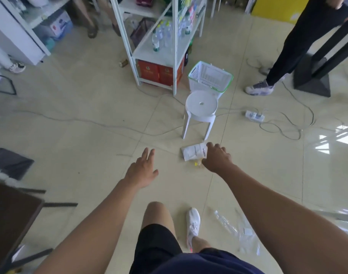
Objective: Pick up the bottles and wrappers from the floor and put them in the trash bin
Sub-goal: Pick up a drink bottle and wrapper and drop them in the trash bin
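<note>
In the head view, the right hand [216, 158] reaches down to the white wrapper [192, 152], which lies on the floor at 6 o'clock from the stool [201, 104]. Its fingers curl round the wrapper's near end, forefinger above and thumb below. The left hand [141, 169] hangs over bare tile at the wrapper's 9 o'clock, fingers wide and holding nothing. 1 clear bottle [226, 224] and 1 clear plastic sheet [248, 240] lie at 5 o'clock in the view, just beside the shoe [193, 224]. The likely bin, a basket [210, 78], stands at 12 o'clock from the stool. The hold takes only the wrapper's edge, so it could slip on lifting. A small yellow scrap [196, 164] under the thumb may be left behind. A step back could crush the bottle, and the cable [109, 125] could catch a foot.
</note>
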Tool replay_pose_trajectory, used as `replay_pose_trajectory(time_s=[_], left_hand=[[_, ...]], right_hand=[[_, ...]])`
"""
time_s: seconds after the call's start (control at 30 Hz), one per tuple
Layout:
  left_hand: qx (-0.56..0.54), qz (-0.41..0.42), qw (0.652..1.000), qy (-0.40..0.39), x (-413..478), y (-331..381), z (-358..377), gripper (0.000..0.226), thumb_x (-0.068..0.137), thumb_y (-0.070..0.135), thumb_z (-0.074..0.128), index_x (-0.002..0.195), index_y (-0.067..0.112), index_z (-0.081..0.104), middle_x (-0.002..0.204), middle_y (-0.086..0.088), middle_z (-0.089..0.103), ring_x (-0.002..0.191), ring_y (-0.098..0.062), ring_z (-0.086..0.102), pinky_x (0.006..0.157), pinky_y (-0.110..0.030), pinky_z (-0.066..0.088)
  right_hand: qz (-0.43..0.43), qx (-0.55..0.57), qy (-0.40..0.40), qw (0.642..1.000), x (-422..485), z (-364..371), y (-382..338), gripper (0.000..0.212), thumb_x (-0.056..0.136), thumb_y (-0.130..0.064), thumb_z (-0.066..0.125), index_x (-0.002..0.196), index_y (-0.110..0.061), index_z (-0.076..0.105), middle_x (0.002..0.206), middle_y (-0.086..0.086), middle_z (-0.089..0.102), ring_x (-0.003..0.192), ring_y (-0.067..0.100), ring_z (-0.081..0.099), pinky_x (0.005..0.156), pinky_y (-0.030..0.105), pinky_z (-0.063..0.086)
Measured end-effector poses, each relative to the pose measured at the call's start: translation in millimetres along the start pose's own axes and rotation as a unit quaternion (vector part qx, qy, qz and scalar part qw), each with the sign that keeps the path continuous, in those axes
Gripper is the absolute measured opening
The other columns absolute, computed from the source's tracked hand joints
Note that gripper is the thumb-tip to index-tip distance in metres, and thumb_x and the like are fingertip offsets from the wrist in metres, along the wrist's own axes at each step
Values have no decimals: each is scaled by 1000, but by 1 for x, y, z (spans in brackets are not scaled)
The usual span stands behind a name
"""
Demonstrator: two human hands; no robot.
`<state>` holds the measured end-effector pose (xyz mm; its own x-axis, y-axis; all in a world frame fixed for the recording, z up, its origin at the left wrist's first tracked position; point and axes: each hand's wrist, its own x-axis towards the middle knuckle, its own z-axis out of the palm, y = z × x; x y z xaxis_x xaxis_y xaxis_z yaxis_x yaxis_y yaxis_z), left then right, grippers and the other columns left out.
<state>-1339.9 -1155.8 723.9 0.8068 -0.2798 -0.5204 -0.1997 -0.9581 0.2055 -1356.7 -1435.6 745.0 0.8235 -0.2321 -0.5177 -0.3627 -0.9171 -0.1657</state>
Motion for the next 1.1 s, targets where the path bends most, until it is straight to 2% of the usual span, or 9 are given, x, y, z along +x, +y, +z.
replay_pose_trajectory(time_s=[0.13, 0.37, 0.53, 0.63, 0.77, 0.83, 1.0, 1.1], left_hand=[[3, 27, 1000, -8, 78, -20, -44, 84, 100, 43, 52, 164, 17, 5, 172, -10, 3, 143, -36, 40, 107, -46, 43], [69, 145, 984, -78, 223, -37, -86, 85, 100, 43, 48, 164, 16, 0, 172, -10, -1, 144, -36, 39, 109, -47, 42], [111, 189, 967, -127, 283, -21, -109, 86, 100, 48, 48, 164, 15, 1, 172, -11, 0, 144, -37, 38, 109, -49, 42], [146, 213, 954, -152, 318, 7, -106, 87, 100, 50, 49, 164, 14, 2, 171, -11, 1, 145, -36, 37, 110, -48, 41], [136, 215, 955, -153, 360, 49, -74, 86, 99, 50, 50, 164, 15, 4, 171, -10, 4, 147, -33, 36, 111, -47, 41], [123, 198, 959, -161, 388, 66, -34, 86, 98, 49, 51, 164, 15, 7, 171, -8, 7, 148, -32, 35, 112, -46, 40], [148, 179, 946, -224, 477, 67, 95, 87, 97, 46, 55, 163, 15, 8, 170, -8, 10, 147, -31, 37, 112, -42, 39], [206, 194, 924, -259, 545, 50, 172, 86, 99, 48, 54, 164, 15, 9, 172, -8, 5, 150, -30, 34, 116, -42, 37]], right_hand=[[34, 4, 3, 999, 52, -22, -32, 59, 91, -34, 62, 143, -17, 40, 133, 11, 51, 127, 35, 48, 98, 43, 43], [149, 34, 6, 988, 131, -34, -53, 62, 92, -28, 60, 147, -19, 35, 137, 12, 50, 130, 36, 47, 101, 45, 43], [199, 78, 16, 977, 157, -49, -46, 73, 92, -22, 60, 156, -21, 25, 136, 13, 49, 127, 37, 47, 97, 46, 45], [217, 105, 25, 970, 179, -52, -27, 74, 89, -16, 60, 154, -23, 25, 134, 12, 48, 124, 36, 47, 94, 45, 45], [221, 127, 22, 967, 222, -30, 15, 72, 91, -17, 58, 154, -23, 25, 135, 12, 48, 123, 36, 47, 93, 45, 45], [221, 133, 11, 966, 257, 0, 48, 70, 92, -16, 57, 153, -24, 25, 134, 12, 48, 121, 35, 48, 91, 44, 46], [240, 173, -2, 955, 338, 118, 110, 72, 85, -14, 60, 149, -26, 30, 131, 11, 50, 117, 35, 48, 87, 42, 46], [242, 164, -48, 955, 369, 204, 131, 77, 85, -19, 62, 154, -25, 28, 134, 10, 51, 126, 34, 44, 94, 43, 46]])
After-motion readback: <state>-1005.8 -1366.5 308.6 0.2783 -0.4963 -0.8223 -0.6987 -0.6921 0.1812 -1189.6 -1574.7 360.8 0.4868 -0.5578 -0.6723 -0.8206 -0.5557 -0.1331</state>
